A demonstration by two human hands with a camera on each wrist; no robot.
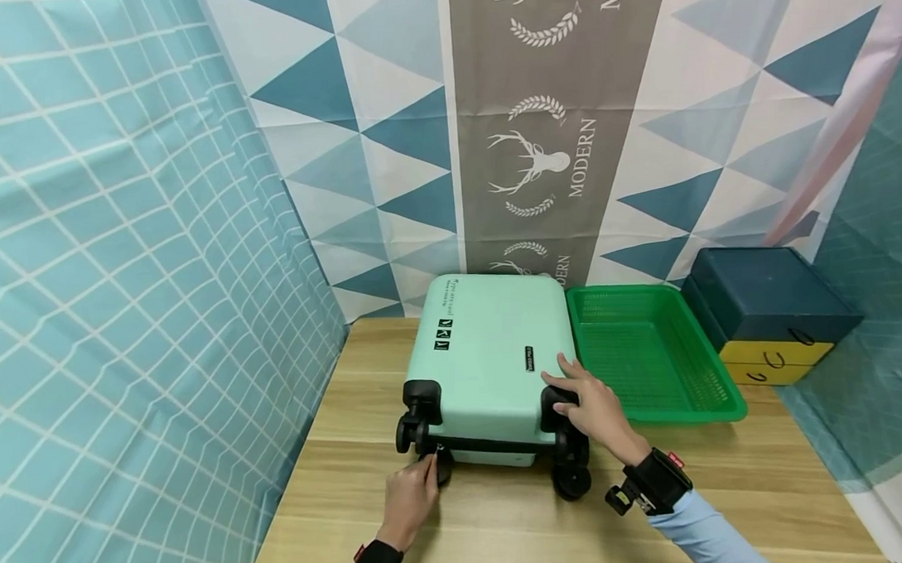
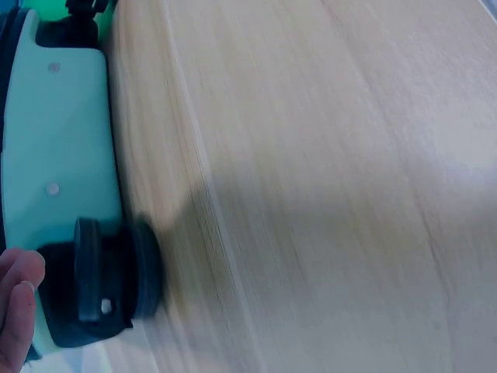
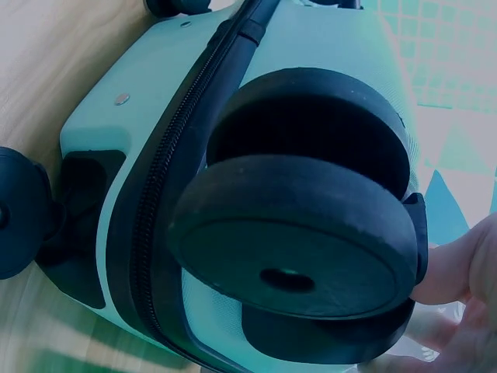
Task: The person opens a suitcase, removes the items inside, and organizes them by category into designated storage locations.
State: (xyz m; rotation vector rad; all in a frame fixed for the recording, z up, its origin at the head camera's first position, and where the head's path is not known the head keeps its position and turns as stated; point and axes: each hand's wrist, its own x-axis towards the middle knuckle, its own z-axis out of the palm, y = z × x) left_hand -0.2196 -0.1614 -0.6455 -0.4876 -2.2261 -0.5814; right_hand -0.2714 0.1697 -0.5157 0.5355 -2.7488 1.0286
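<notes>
A mint-green suitcase [image 1: 490, 338] lies flat on the table, its black wheels facing me. The black zipper [image 3: 159, 179] runs along its side between the two shells. My left hand [image 1: 411, 494] is at the zipper beside the left wheels [image 1: 419, 423], thumb and finger pinching at the zipper pull [image 1: 439, 448]; the pull itself is mostly hidden. In the left wrist view, only fingertips [image 2: 17, 299] show, close by a wheel housing. My right hand [image 1: 593, 409] rests with fingers spread over the right corner, around the black wheel mount [image 1: 556, 406].
A green plastic basket [image 1: 647, 349] stands right of the suitcase, close against it. Farther right are dark blue boxes [image 1: 775, 291] with yellow drawer fronts [image 1: 777, 353]. Patterned cloth [image 1: 408, 134] hangs behind the wooden table [image 1: 339, 484], and a blue checked curtain [image 1: 122, 268] on the left.
</notes>
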